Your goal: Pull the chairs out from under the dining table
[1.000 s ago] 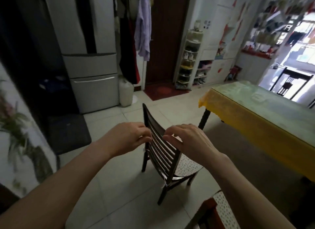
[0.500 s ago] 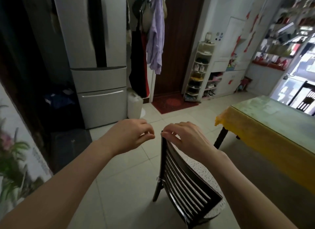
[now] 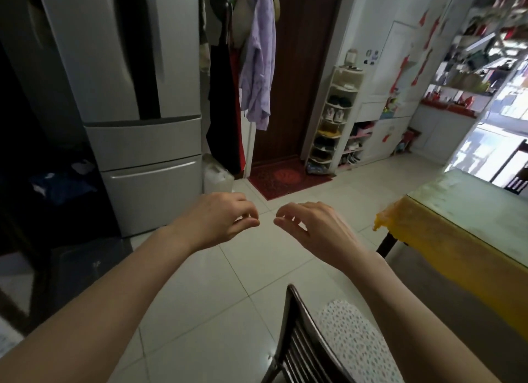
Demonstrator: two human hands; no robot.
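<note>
We hold our left hand (image 3: 220, 220) and right hand (image 3: 311, 225), grips loosely curled and empty, above the chair (image 3: 308, 345) near the bench (image 3: 445, 225) corner.

We have let go of the chair (image 3: 307, 342): our left hand (image 3: 220, 221) and right hand (image 3: 313, 227) now hover empty, fingers loosely curled, while the chair back has dropped toward six o'clock.

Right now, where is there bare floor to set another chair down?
Bare white tiled floor lies between the silver fridge, red doormat and yellow-clothed dining table. The dark slatted wooden chair crowds the bottom centre.
</note>
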